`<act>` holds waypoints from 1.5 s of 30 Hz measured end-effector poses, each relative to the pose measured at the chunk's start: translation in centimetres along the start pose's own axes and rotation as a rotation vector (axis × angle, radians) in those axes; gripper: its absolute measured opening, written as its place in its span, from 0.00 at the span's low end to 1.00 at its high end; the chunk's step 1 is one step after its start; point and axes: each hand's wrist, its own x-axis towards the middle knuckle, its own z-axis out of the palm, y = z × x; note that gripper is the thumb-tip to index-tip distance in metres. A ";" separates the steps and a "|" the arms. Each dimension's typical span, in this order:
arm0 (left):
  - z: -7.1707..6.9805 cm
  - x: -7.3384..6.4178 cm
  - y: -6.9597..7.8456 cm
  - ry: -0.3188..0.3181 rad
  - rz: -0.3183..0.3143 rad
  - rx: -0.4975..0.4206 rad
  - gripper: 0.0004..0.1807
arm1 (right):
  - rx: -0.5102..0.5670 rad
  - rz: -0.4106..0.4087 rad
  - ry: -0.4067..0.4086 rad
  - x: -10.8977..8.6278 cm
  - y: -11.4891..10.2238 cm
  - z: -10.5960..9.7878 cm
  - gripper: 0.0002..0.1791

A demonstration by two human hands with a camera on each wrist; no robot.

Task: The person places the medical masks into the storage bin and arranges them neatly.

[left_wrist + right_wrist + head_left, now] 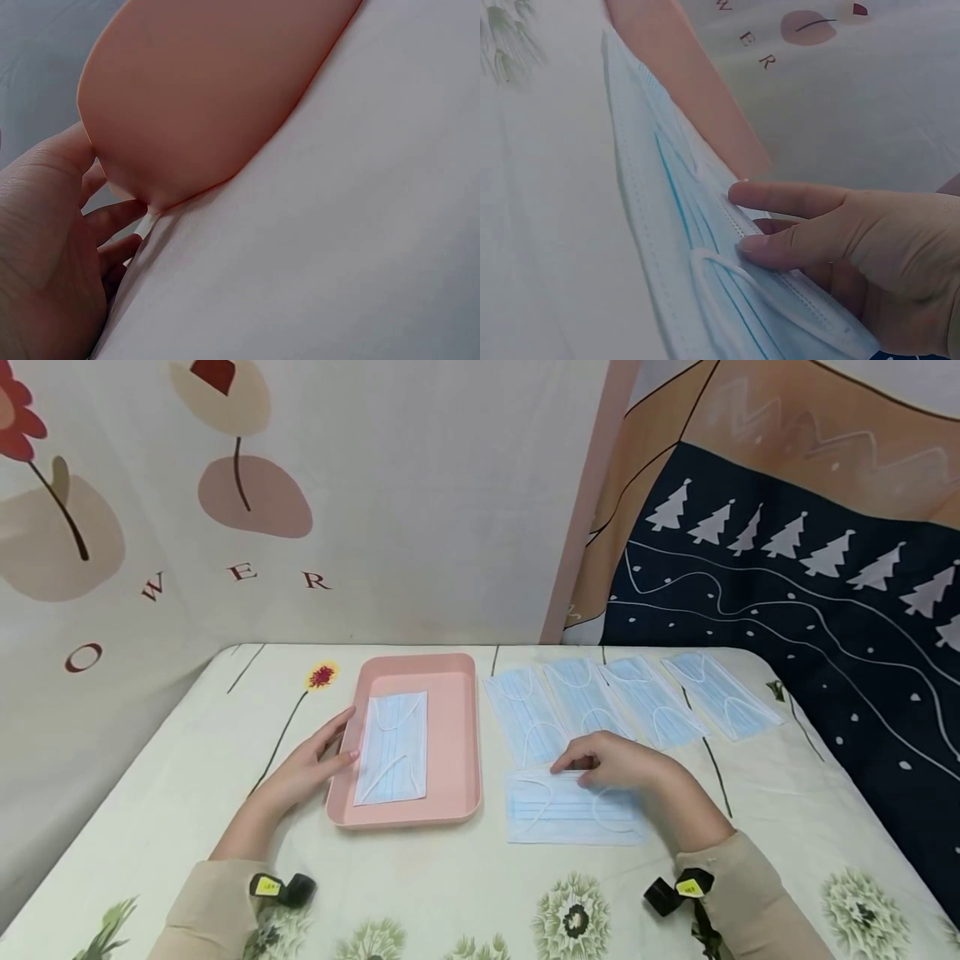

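A pink tray [453, 739] stands left of the middle, with a light-blue face mask [392, 747] lying lengthwise in it. My left hand [303, 768] holds the tray's left side, thumb at the rim and fingers against the outer wall; the left wrist view shows the fingers [120, 217] by its lower edge. Right of the tray, my right hand [618, 760] pinches the far long edge of another face mask [573, 814], which lies crosswise. In the right wrist view the thumb [769, 249] is on that mask's face, with some fingers behind it.
Behind the right hand, several more face masks lie slanted in a row, from a left one [528, 710] to a far right one [720, 693]. A flower-patterned cloth [450, 893] covers the table. Printed cloth hangings [450, 527] rise along its back edge.
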 end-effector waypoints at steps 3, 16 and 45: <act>0.0 0.0 0.1 -0.002 0.003 -0.003 0.42 | 0.004 -0.007 0.000 -0.3 -0.3 -0.2 0.20; 0.1 -0.1 0.2 0.004 -0.002 0.012 0.42 | 0.078 -0.082 0.050 -1.3 -1.4 -1.4 0.19; 0.1 -0.2 0.1 0.011 -0.020 0.036 0.43 | 0.289 -0.106 0.647 0.4 -4.0 -1.0 0.21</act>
